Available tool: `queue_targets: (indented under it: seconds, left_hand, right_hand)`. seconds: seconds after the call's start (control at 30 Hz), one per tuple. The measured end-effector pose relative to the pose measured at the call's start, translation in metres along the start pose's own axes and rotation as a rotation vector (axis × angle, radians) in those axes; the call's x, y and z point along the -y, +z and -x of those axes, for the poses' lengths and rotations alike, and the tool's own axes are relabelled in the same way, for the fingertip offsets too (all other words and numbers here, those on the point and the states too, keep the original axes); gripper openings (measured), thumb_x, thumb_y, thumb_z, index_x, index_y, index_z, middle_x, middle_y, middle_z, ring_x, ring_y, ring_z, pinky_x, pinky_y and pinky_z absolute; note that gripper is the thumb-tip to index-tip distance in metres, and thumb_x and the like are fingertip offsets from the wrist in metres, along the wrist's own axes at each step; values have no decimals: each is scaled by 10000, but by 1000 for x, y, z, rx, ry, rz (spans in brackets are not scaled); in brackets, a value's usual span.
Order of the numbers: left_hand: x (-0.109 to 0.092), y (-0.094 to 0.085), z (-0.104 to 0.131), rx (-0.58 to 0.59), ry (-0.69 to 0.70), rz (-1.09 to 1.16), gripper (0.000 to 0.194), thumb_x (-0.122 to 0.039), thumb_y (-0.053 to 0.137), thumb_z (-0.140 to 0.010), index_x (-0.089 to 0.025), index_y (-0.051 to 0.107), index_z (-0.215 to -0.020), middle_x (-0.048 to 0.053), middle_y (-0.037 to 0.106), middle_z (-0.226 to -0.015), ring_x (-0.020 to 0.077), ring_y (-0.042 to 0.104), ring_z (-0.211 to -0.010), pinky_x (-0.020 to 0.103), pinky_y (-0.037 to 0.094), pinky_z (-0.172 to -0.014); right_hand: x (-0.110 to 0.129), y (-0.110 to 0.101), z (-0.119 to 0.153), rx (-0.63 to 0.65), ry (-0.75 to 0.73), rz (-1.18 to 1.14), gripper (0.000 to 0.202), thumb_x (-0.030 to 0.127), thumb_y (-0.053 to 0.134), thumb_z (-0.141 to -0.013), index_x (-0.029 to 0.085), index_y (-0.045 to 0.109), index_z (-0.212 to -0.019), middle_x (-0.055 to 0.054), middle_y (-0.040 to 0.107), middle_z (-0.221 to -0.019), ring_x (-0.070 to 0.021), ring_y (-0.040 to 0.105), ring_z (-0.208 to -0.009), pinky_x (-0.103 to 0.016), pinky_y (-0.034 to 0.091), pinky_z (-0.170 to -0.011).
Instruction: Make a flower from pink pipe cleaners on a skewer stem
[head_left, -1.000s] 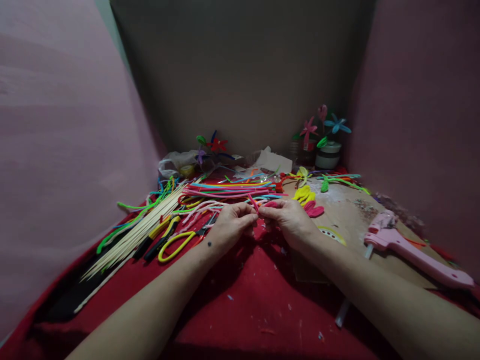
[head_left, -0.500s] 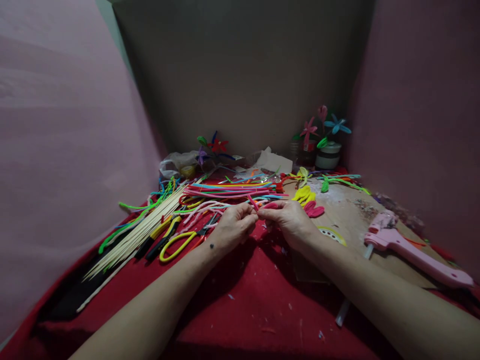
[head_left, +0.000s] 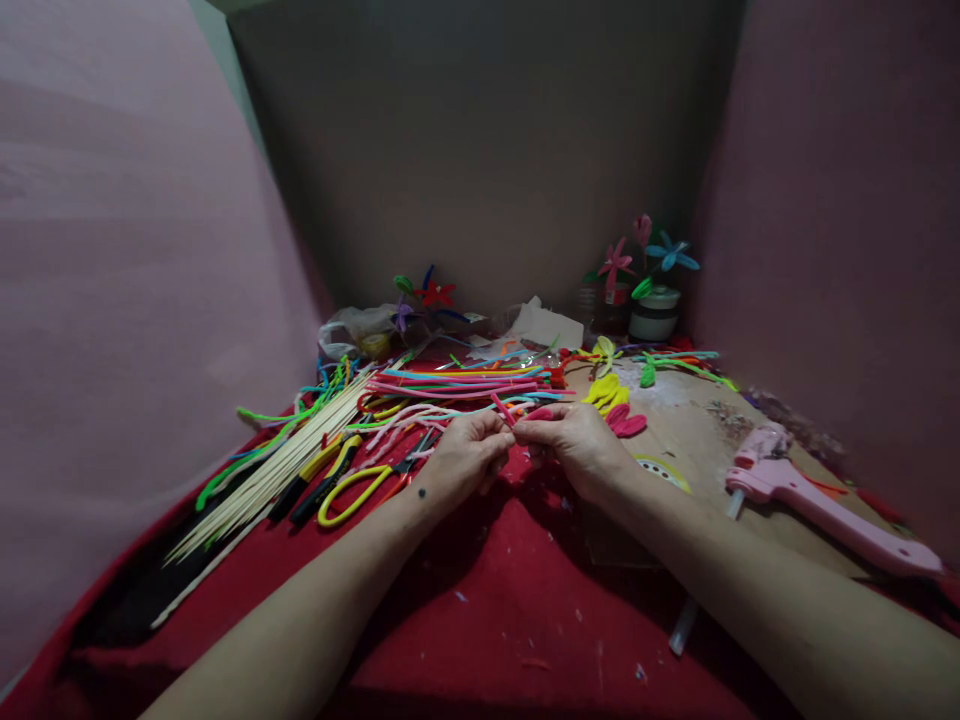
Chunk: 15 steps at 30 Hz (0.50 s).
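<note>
My left hand (head_left: 474, 448) and my right hand (head_left: 576, 446) meet fingertip to fingertip above the red cloth. Between them they pinch a pink pipe cleaner (head_left: 501, 407); one straight end sticks up past the left fingers, and a pink part shows over the right fingers. Both hands are closed, and the fingers hide the middle of the piece. Just right of my right hand lie pink petal loops (head_left: 625, 421), with yellow petal loops (head_left: 609, 394) behind them. A bundle of coloured pipe cleaners (head_left: 465, 382) lies beyond my hands.
Left are wooden sticks (head_left: 277, 460), yellow-and-black pliers (head_left: 330, 475) and yellow-handled scissors (head_left: 356, 495). On cardboard (head_left: 697, 430) at right rests a pink glue gun (head_left: 817, 500), its glue stick pointing forward. Pipe-cleaner flowers (head_left: 616, 262) and a lidded jar (head_left: 655, 313) stand at the back.
My hands keep the same pinch on the pink pipe cleaner, with only tiny finger movement. The whole view has shifted very slightly.
</note>
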<state>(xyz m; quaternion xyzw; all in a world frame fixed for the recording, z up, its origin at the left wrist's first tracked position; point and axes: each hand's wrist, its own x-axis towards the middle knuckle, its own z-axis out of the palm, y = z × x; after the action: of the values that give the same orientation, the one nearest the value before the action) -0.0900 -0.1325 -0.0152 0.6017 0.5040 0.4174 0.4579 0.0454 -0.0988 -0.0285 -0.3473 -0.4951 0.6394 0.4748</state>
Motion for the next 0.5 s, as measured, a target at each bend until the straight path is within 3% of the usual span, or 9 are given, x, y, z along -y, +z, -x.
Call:
queue_targets:
  seconds: [0.13, 0.27, 0.5]
  left_hand:
    - [-1, -2, -2, 48, -8, -56, 146, -256, 540, -715, -150, 475, -638, -68, 454, -455, 47, 393, -312, 169, 302, -322]
    - [1, -6, -5, 93, -9, 7, 156, -234, 622, -667, -129, 542, -751, -29, 561, -567, 87, 535, -447, 189, 382, -436]
    - [2, -5, -4, -29, 78, 56, 112, -184, 643, -659, -106, 596, -724, 1, 591, -619, 96, 544, -550, 224, 416, -574]
  right_hand:
    - [0, 1, 0, -5, -4, 47, 123, 198, 696, -521, 122, 602, -499, 36, 484, -385, -58, 391, -351, -205, 312, -369]
    - [1, 1, 0, -9, 19, 58, 117, 210, 681, -535, 125, 604, -511, 31, 496, -391, -64, 409, -345, -202, 307, -361]
    - [1, -2, -1, 62, 96, 12, 146, 211, 674, -554, 127, 576, -486, 24, 491, -386, -64, 398, -331, -214, 324, -359]
